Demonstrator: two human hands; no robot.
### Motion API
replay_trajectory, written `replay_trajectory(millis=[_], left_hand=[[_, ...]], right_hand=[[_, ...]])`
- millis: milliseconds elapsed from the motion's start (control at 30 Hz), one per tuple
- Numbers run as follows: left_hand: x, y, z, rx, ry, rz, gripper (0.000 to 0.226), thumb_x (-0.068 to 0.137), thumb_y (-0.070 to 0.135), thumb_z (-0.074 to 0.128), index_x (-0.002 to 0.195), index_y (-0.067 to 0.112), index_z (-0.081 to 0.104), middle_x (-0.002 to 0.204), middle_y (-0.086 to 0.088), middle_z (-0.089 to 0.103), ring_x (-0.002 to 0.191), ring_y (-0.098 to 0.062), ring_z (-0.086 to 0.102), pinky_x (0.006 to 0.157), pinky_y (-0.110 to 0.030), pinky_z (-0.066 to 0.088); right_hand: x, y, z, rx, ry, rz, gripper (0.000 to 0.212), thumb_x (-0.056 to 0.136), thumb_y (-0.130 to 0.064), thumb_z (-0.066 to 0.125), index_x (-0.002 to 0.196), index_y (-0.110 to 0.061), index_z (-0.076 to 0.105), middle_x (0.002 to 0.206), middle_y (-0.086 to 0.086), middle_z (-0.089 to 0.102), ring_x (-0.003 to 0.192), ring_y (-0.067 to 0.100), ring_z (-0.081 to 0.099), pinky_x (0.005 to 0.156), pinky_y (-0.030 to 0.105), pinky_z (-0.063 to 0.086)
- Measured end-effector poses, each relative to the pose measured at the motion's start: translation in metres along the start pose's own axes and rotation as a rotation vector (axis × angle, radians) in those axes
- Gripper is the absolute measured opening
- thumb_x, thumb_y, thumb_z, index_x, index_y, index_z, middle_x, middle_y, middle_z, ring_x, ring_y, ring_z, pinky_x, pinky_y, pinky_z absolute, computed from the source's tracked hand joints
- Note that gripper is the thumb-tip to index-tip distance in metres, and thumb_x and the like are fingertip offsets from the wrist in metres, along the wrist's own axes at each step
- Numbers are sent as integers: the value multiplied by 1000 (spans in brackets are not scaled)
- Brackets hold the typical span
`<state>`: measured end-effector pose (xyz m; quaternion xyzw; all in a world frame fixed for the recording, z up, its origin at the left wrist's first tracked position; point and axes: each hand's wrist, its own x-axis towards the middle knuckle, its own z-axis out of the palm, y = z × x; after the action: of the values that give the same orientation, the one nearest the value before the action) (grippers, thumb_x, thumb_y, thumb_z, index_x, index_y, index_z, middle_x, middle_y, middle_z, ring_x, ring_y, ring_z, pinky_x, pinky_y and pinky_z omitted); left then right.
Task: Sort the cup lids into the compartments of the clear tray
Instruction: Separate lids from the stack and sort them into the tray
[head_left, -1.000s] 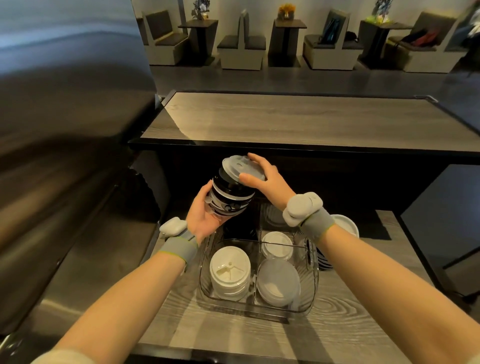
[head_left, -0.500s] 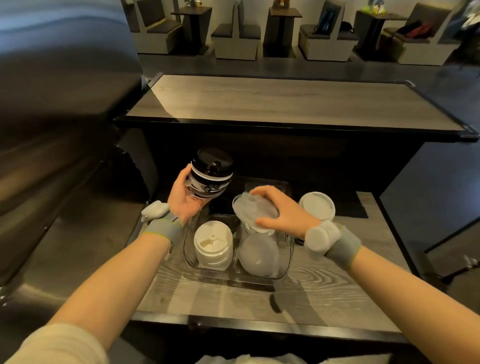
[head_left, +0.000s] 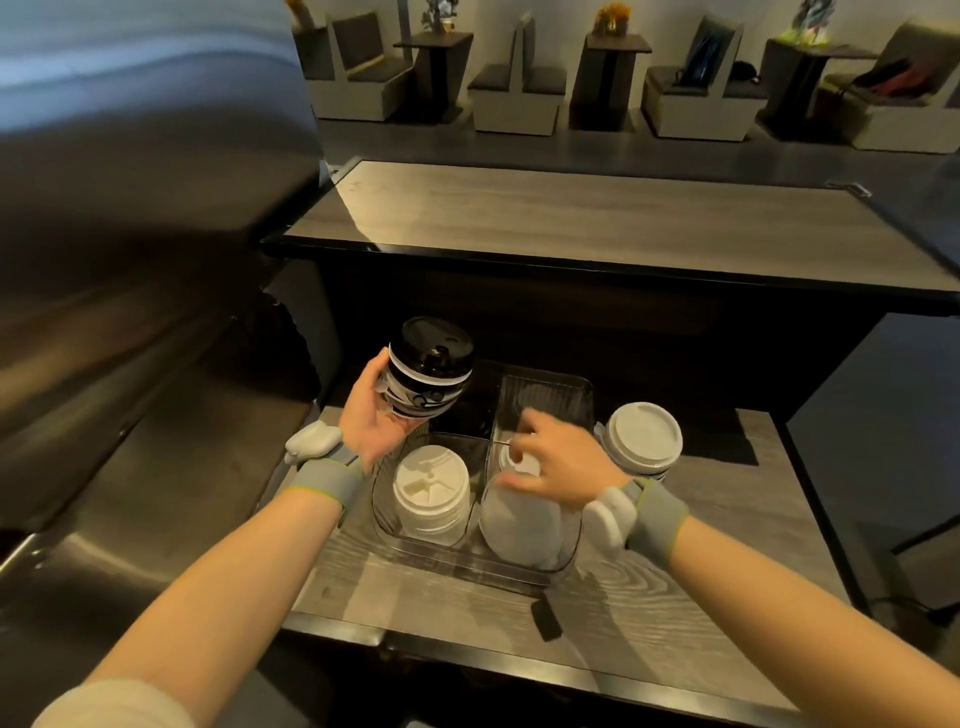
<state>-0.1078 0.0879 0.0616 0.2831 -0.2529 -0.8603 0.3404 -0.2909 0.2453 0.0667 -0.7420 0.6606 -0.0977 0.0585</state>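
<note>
My left hand grips a stack of black-and-white lids topped by a black lid, held above the far left corner of the clear tray. White lids are stacked in the tray's near left compartment. Frosted clear lids lie in the near right one. My right hand hovers low over the right side of the tray, fingers spread, nothing visibly held; a small white lid shows beneath its fingers. The far right compartment looks bare.
A stack of white-lidded pieces stands just right of the tray. A small black object lies on the wood-grain shelf in front of it. A raised counter runs behind; a steel surface lies left.
My right hand took the frosted lid off the held stack, carried it down over the tray's right side, and no longer holds it. The left hand kept its stack, now showing a black top.
</note>
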Motion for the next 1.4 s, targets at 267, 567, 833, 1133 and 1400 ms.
replay_trajectory(millis=[267, 567, 833, 1133, 1400], left_hand=[[1, 8, -8, 31, -21, -28, 35, 87, 38, 52, 112, 16, 64, 100, -12, 74, 88, -29, 72, 69, -43, 59], [16, 26, -24, 81, 41, -36, 42, 93, 41, 45, 95, 13, 75, 97, -11, 74, 86, -27, 72, 74, -39, 59], [25, 44, -32, 41, 27, -41, 48, 93, 43, 42, 86, 10, 78, 94, -13, 74, 83, -28, 72, 69, -39, 60], [30, 50, -25, 206, -25, -62, 56, 85, 54, 45, 117, 13, 65, 114, -15, 68, 107, -29, 64, 94, -44, 50], [34, 54, -27, 266, 2, -9, 33, 86, 38, 53, 106, 17, 69, 99, -9, 74, 102, -27, 63, 90, -41, 48]], right_hand=[[82, -39, -48, 693, 211, 136, 69, 79, -42, 68, 136, -23, 34, 137, 1, 39, 125, 15, 33, 97, 23, 30], [119, -36, -41, 815, 218, 170, 68, 76, -36, 71, 134, -30, 34, 128, 3, 47, 121, 19, 42, 97, 29, 39], [131, -29, -39, 1081, 290, 269, 55, 83, -32, 64, 131, -28, 38, 120, -2, 46, 114, 16, 47, 82, 16, 40], [148, -45, -37, 816, 281, 302, 73, 74, -42, 72, 135, -25, 35, 130, 6, 48, 122, 21, 43, 95, 30, 41], [151, -45, -37, 903, 274, 318, 70, 77, -41, 69, 136, -22, 35, 131, 7, 50, 115, 16, 49, 86, 24, 39]])
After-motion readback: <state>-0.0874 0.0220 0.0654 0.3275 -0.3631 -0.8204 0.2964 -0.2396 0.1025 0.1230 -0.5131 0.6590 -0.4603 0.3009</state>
